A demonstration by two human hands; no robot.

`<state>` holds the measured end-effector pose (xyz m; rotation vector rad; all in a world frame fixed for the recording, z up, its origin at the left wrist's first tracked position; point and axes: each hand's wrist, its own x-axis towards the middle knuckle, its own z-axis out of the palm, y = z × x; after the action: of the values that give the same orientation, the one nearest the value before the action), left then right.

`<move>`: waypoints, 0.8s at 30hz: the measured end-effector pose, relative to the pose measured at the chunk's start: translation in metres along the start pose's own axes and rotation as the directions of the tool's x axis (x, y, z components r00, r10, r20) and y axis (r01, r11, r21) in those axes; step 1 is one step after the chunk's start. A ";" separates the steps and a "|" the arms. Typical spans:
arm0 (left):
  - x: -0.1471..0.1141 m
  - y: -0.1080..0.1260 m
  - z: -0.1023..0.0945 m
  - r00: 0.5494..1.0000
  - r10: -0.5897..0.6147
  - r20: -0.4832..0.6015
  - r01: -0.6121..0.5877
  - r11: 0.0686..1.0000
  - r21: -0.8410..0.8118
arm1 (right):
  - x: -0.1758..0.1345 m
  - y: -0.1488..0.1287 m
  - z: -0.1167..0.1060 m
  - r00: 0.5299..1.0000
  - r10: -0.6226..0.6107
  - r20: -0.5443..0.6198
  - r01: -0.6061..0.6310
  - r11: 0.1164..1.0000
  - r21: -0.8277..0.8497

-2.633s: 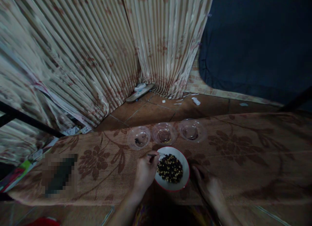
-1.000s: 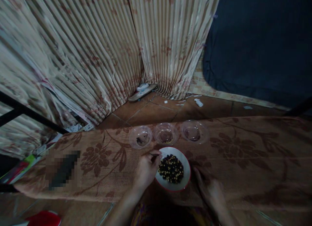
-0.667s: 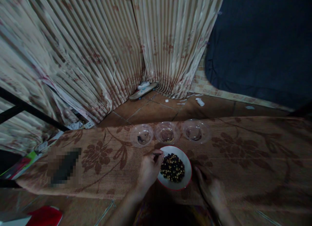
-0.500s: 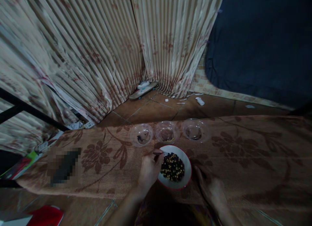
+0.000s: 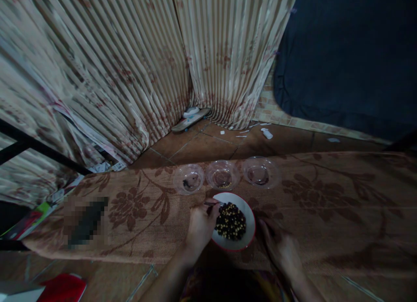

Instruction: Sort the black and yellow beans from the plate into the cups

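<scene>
Left hand pinching a thin metal tool, tweezers-like, thumb and fingertips closed around it, at the bowl's upper-left rim. Right hand just right of the bowl, fingers in shadow; can't tell if it's gripping anything or touching the rim.

By size: striped, floral-print curtains across the back, dark blue fabric upper right. Brown floral cloth spans the work surface under everything in use. Brown tile floor beyond it, skateboard there at the curtain foot.

White bowl, red rim, sits on the cloth between the hands. Three clear tubs in a row just behind it: right tub with contents too dim to read, middle tub with a few pale yellow pieces, left tub with a few dark bits.

Mixed black and yellow beans heaped in the bowl. Thin metal tool points at the heap's upper-left edge; tip contact unclear.
</scene>
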<state>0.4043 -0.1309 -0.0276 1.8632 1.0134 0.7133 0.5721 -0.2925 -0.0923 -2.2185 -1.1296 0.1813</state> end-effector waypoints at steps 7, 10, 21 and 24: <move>-0.001 0.001 0.000 1.000 -0.022 -0.007 0.022 1.000 0.022 | 0.000 0.000 0.002 1.000 0.025 -0.002 -0.025 1.000 -0.004; -0.001 -0.002 0.001 1.000 -0.030 -0.002 0.030 0.999 0.018 | 0.000 0.000 0.001 1.000 0.028 0.011 -0.028 1.000 -0.002; -0.003 -0.007 0.003 0.987 -0.157 -0.018 0.148 0.961 -0.234 | 0.000 0.003 0.003 0.999 0.024 0.024 -0.024 1.000 -0.002; -0.003 -0.002 -0.001 0.980 -0.194 -0.036 0.172 0.930 -0.325 | 0.000 0.002 0.002 0.999 0.028 0.020 -0.028 1.000 0.004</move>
<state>0.4012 -0.1321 -0.0290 1.4518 1.0307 0.7827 0.5728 -0.2920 -0.0945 -2.2344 -1.1082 0.2180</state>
